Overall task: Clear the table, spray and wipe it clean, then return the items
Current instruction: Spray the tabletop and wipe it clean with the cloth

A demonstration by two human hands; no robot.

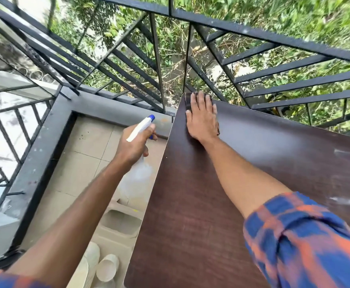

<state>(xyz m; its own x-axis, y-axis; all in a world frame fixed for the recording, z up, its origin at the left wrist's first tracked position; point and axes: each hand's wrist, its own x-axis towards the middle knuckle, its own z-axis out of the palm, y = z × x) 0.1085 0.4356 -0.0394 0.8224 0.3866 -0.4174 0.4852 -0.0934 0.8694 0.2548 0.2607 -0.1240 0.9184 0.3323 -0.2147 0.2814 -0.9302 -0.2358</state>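
Note:
A dark brown wooden table [201,204] fills the right and middle of the view, its top bare. My right hand [202,119] lies flat near the table's far left corner, pressing a dark cloth [187,100] of which only an edge shows past the fingers. My left hand [134,142] is off the table's left edge, closed around the neck of a clear spray bottle [136,179] with a white and blue nozzle [143,125]. Pale streaks [348,201] show on the tabletop at the right.
A black metal railing [253,32] runs behind and to the left, greenery beyond it. The tiled floor [82,163] lies left of the table. White paper cups [107,267] and a beige moulded piece with recesses [122,223] sit on the floor by the table's near left edge.

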